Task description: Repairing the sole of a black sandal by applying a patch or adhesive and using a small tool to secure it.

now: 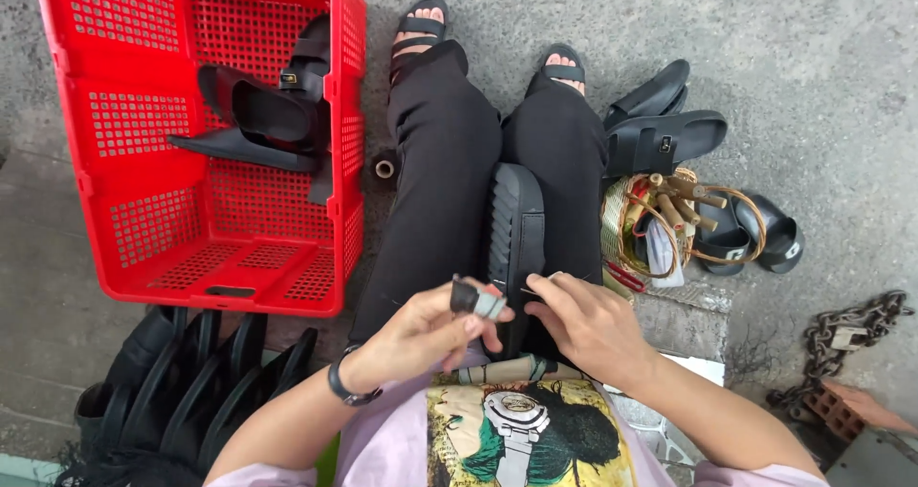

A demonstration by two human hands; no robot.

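Hands working on a black sole on the lap

A red plastic crate (pixel 143 162) with grid walls stands at the left and holds black sandals (pixel 263 114). A black ribbed rubber sole (pixel 516 229) lies along the lap, between the thighs. The right hand (pixel 588 320) pinches a thin needle against the sole. The left hand (pixel 421 329), thumb wrapped in tape, is half closed beside the sole; I cannot tell what it holds.
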